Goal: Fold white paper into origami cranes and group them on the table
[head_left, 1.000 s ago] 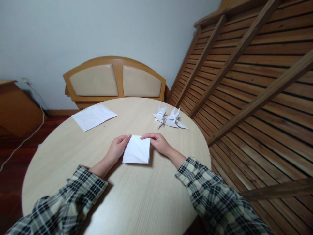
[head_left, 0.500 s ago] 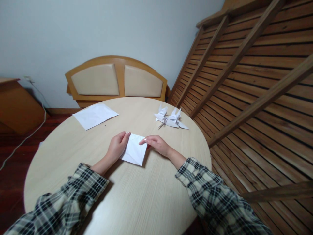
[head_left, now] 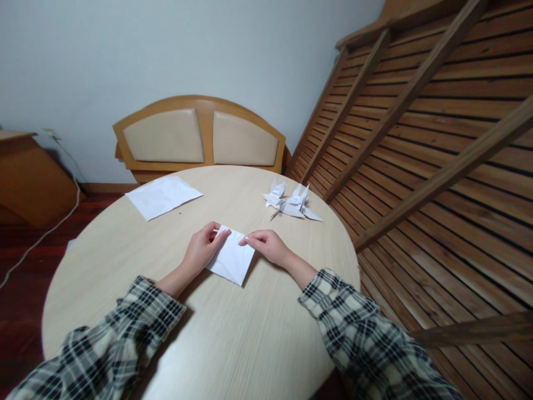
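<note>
A small, roughly square piece of folded white paper (head_left: 233,260) is held between both hands, just over the round table (head_left: 233,355). My left hand (head_left: 203,245) grips its left side, with the thumb lying on top near the far edge. At the far right corner, my right hand (head_left: 268,245) pinches the paper between thumb and fingers. Faint creases run over its upper face. The fingers under the sheet are mostly hidden.
Folded paper cranes (head_left: 293,203) stand bunched at the table's far right. Flat white paper (head_left: 164,195) lies at the far left. A slatted wooden panel (head_left: 416,166) leans along the right side. Behind the table is a padded headboard (head_left: 208,139).
The folded paper has turned slightly and shifted a little to the right. My left thumb has slid inward over its top face, while my right hand has barely moved.
</note>
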### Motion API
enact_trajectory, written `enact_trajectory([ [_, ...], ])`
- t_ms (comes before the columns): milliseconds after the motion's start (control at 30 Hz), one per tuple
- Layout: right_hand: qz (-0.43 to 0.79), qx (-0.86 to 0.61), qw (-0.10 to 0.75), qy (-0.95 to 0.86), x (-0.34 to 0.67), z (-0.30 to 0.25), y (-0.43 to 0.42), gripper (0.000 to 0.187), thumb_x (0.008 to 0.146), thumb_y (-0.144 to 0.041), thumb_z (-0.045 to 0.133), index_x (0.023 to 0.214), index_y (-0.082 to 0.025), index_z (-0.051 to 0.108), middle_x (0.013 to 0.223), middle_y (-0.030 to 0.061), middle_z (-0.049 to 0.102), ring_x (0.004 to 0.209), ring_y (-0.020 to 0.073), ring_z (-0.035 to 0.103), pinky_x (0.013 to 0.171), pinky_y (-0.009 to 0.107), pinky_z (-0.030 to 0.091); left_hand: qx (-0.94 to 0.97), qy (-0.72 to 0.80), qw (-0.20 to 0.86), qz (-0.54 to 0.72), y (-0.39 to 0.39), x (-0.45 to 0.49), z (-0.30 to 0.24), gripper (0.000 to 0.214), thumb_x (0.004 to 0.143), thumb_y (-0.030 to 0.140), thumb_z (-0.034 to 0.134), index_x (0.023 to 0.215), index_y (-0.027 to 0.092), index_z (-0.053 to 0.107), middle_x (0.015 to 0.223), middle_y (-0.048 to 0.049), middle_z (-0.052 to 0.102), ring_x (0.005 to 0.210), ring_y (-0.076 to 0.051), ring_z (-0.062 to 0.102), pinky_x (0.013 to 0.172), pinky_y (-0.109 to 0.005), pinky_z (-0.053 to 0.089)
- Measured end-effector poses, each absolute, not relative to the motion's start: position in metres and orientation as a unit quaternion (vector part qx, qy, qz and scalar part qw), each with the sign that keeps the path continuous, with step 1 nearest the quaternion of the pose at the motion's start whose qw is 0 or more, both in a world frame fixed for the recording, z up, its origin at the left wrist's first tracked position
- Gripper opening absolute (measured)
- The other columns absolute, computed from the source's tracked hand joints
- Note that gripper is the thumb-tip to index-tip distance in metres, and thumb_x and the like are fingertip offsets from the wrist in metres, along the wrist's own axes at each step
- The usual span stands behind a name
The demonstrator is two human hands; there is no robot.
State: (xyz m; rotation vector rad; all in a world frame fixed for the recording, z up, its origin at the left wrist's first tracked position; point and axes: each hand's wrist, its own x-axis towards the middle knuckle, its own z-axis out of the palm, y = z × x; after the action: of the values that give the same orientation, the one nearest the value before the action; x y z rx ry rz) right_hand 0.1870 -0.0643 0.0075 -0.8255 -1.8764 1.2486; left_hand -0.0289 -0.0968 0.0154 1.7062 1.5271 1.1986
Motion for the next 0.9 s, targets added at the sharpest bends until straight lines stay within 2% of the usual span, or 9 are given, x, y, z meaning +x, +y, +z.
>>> enact_trajectory([
  [100, 0.471, -0.338, 0.384, -0.719, 0.1880, 0.0070, -0.0633, 0.031, 0.090, -0.042, 0.062, 0.095, -0.018, 0.081, 0.097, 0.0094, 0.077, 0.086, 0.0195, 0.066, 0.080, 0.034, 0.048, 0.640, 0.554, 0.293, 0.444, -0.0970, -0.0287, 0.0162, 0.035, 0.083, 0.052, 0.062, 0.090, 0.018, 0.063, 0.073, -0.0038, 0.068, 0.063, -0.018, 0.060, 0.054, -0.027, 0.040],
  [233, 0.459, -0.350, 0.402, -0.711, 0.1895, 0.0074, -0.0638, 0.032, 0.089, -0.044, 0.062, 0.096, -0.019, 0.081, 0.097, 0.0092, 0.077, 0.086, 0.0197, 0.065, 0.080, 0.034, 0.047, 0.647, 0.548, 0.281, 0.450, -0.0984, -0.0266, 0.0205, 0.033, 0.083, 0.051, 0.062, 0.083, 0.017, 0.064, 0.067, -0.0018, 0.063, 0.059, -0.016, 0.054, 0.052, -0.026, 0.037],
  [533, 0.525, -0.325, 0.350, -0.705, 0.1891, 0.0077, -0.0665, 0.042, 0.086, -0.053, 0.064, 0.096, -0.016, 0.081, 0.090, 0.0068, 0.073, 0.075, 0.0153, 0.056, 0.067, 0.028, 0.040, 0.653, 0.500, 0.366, 0.436, -0.1034, -0.0217, 0.0223, 0.032, 0.077, 0.048, 0.066, 0.077, 0.016, 0.064, 0.064, -0.0010, 0.058, 0.057, -0.014, 0.050, 0.050, -0.024, 0.036],
  [667, 0.528, -0.321, 0.325, -0.716, 0.1895, 0.0099, -0.0684, 0.040, 0.085, -0.051, 0.066, 0.095, -0.016, 0.081, 0.085, 0.0059, 0.072, 0.070, 0.0140, 0.054, 0.063, 0.027, 0.038, 0.654, 0.494, 0.371, 0.437, -0.1048, -0.0203, 0.0211, 0.031, 0.078, 0.047, 0.066, 0.079, 0.016, 0.065, 0.066, -0.0014, 0.060, 0.058, -0.014, 0.051, 0.050, -0.024, 0.037],
  [900, 0.502, -0.358, 0.368, -0.697, 0.1897, 0.0132, -0.0688, 0.036, 0.086, -0.046, 0.065, 0.093, -0.016, 0.082, 0.089, 0.0083, 0.076, 0.073, 0.0161, 0.057, 0.066, 0.029, 0.042, 0.630, 0.515, 0.357, 0.460, -0.1024, -0.0212, 0.0215, 0.033, 0.082, 0.048, 0.062, 0.074, 0.016, 0.065, 0.059, -0.0005, 0.056, 0.054, -0.013, 0.047, 0.048, -0.024, 0.033],
])
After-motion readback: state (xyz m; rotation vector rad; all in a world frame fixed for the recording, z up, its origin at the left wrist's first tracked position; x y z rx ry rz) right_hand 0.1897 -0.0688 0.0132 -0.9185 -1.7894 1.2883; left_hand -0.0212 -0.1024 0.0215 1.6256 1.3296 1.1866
